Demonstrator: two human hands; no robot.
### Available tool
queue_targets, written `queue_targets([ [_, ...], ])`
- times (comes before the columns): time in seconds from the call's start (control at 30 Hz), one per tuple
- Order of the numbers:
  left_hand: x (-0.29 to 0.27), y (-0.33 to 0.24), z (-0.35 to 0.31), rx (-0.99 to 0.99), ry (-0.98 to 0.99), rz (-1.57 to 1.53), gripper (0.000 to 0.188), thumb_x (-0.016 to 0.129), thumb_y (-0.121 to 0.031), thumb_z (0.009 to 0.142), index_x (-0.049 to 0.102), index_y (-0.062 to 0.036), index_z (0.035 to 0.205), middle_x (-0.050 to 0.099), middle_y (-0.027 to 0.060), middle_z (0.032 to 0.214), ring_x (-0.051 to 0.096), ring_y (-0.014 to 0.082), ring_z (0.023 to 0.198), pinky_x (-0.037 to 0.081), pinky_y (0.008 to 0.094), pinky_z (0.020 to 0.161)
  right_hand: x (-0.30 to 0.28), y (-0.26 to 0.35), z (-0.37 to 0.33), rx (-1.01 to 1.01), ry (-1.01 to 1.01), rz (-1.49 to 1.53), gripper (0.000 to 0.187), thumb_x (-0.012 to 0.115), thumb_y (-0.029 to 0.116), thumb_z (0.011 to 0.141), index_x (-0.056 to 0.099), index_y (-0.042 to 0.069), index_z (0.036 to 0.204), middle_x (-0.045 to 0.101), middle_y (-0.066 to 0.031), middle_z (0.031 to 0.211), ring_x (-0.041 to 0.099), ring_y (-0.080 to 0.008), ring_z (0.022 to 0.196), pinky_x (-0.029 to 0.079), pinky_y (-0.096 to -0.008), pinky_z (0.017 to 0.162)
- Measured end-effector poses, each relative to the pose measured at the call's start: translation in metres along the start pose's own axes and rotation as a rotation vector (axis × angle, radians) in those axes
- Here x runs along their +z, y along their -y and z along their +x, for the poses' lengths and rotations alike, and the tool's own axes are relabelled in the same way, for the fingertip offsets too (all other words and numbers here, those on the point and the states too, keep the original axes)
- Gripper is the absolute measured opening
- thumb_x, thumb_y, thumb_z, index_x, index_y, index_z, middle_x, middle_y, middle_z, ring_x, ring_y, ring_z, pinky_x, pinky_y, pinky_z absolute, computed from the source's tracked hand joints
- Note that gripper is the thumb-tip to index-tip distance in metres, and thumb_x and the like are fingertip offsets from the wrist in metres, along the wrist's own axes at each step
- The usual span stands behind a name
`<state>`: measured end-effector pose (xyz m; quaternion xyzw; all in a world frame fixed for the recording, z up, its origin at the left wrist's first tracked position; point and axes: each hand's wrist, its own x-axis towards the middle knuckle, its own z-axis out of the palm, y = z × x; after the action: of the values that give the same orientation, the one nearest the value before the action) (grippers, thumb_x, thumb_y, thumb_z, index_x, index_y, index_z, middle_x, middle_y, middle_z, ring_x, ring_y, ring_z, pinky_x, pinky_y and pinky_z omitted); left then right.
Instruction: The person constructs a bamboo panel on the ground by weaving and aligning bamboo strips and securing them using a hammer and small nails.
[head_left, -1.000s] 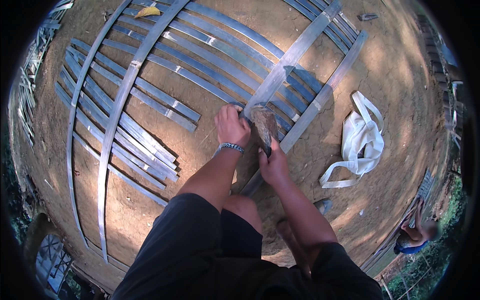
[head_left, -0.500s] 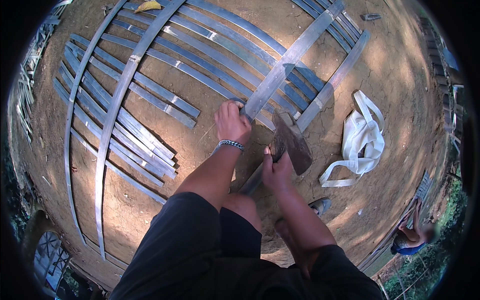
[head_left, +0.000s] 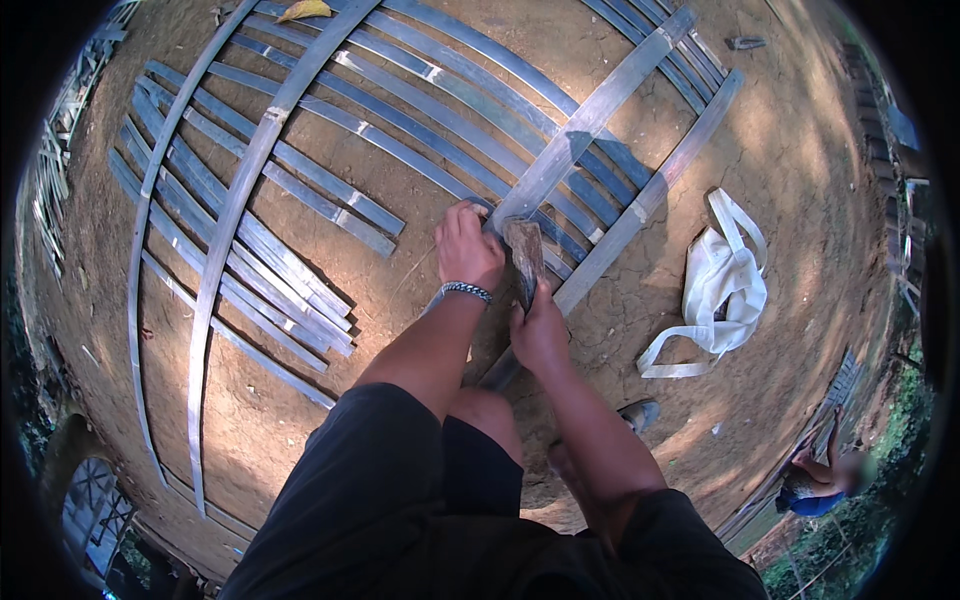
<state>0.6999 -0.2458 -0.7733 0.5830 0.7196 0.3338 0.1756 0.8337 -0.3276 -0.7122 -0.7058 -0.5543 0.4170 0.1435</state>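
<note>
My left hand (head_left: 469, 250), with a chain bracelet at its wrist, is closed around a wide grey bamboo slat (head_left: 575, 135) where it meets thinner bamboo strips (head_left: 440, 138). The curled fingers hide part of that crossing. My right hand (head_left: 541, 335) grips a dark brown, rough-topped, wedge-shaped block (head_left: 524, 255), held upright. Its top is beside my left fingers, close to the wide slat; whether they touch I cannot tell. A second wide slat (head_left: 640, 210) runs diagonally just right of the block.
More bamboo strips (head_left: 290, 285) lie crossed by two long slats (head_left: 245, 175) at the left. A white cloth bag (head_left: 722, 285) with straps rests on the bare ground to the right. Another person (head_left: 822, 478) crouches at the far lower right. A yellow leaf (head_left: 303, 11) lies at the top.
My right hand has brought the block left and turned it, from its broad face to a narrow side, beside my left hand. The left hand has stayed on the slat.
</note>
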Motion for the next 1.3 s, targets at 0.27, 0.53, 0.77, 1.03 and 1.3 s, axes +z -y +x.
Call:
queue_targets([
  [0.27, -0.001, -0.002, 0.001, -0.020, 0.004, -0.044, 0.034, 0.060, 0.003, 0.077, 0.055, -0.0052, 0.109, 0.059, 0.0186, 0.119, 0.058, 0.0419, 0.109, 0.046, 0.0492, 0.095, 0.000, -0.007, -0.015, -0.123, -0.076, 0.060, 0.061, 0.061, 0.010, 0.095, 0.035, -0.001, 0.149, 0.062, -0.0328, 0.123, 0.062, -0.0524, 0.111, 0.052, -0.0538, 0.092],
  [0.53, -0.002, 0.000, 0.002, -0.007, -0.007, -0.034, 0.035, 0.060, 0.004, 0.076, 0.054, -0.0051, 0.109, 0.059, 0.0184, 0.118, 0.058, 0.0409, 0.110, 0.046, 0.0490, 0.094, 0.006, 0.001, -0.006, -0.100, -0.048, -0.040, 0.061, 0.063, 0.005, 0.091, 0.039, 0.003, 0.148, 0.064, -0.0340, 0.118, 0.063, -0.0519, 0.109, 0.052, -0.0564, 0.089],
  [0.77, 0.003, -0.001, -0.002, -0.019, 0.019, -0.037, 0.032, 0.060, 0.002, 0.078, 0.054, -0.0058, 0.109, 0.059, 0.0177, 0.118, 0.059, 0.0404, 0.109, 0.046, 0.0500, 0.096, -0.027, -0.004, -0.009, -0.009, -0.057, -0.037, 0.063, 0.064, 0.006, 0.093, 0.039, 0.007, 0.150, 0.066, -0.0341, 0.114, 0.064, -0.0530, 0.108, 0.053, -0.0533, 0.090],
  [1.03, 0.004, -0.004, 0.001, 0.025, -0.053, -0.043, 0.031, 0.056, 0.005, 0.079, 0.056, -0.0034, 0.109, 0.060, 0.0194, 0.113, 0.059, 0.0429, 0.104, 0.048, 0.0508, 0.090, -0.141, -0.055, -0.060, 0.103, -0.004, -0.186, 0.063, 0.062, 0.008, 0.093, 0.038, 0.007, 0.151, 0.067, -0.0356, 0.110, 0.064, -0.0532, 0.106, 0.052, -0.0558, 0.089],
  [1.3, 0.003, -0.002, -0.003, 0.028, -0.055, 0.038, 0.029, 0.057, 0.002, 0.082, 0.055, -0.0060, 0.110, 0.060, 0.0185, 0.110, 0.061, 0.0420, 0.103, 0.048, 0.0520, 0.090, -0.214, -0.113, -0.158, 0.179, 0.193, -0.356, 0.066, 0.064, 0.014, 0.092, 0.038, 0.005, 0.151, 0.067, -0.0333, 0.111, 0.065, -0.0517, 0.105, 0.052, -0.0548, 0.089],
])
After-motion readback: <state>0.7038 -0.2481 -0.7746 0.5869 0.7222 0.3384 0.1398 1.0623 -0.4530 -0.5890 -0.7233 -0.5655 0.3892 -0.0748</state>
